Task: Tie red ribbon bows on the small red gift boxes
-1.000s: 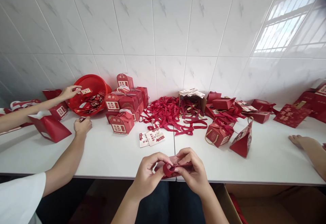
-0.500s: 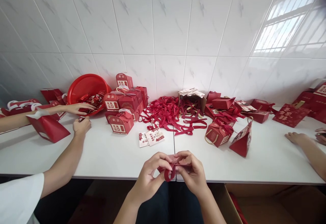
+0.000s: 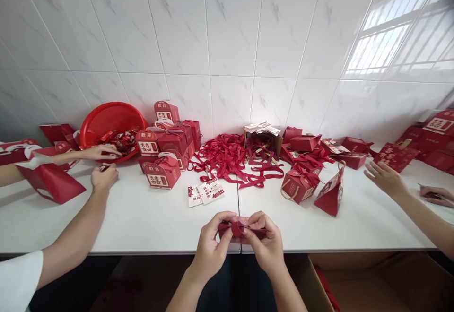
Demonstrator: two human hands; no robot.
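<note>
A short red ribbon (image 3: 237, 229) is held over the near edge of the white desk (image 3: 149, 222), just above its central seam, between the left hand (image 3: 212, 246) and the right hand (image 3: 266, 245). Both grips are closed on it. The folded loop is pinched by thumb and forefinger of each hand, so the ribbon lies between the two grips, and its flat tail is carried rightward under the right hand's fingers. Farther back, paper tags (image 3: 205, 193) are laid flat, and beyond them a loose ribbon pile (image 3: 230, 155) is spread. Red gift boxes (image 3: 161, 172) are grouped at the far left beside a red basket (image 3: 109, 123), near which a co-worker's hand (image 3: 104, 177) is rested. Another person's hand (image 3: 386, 178) is stretched over the desk at the right.
</note>
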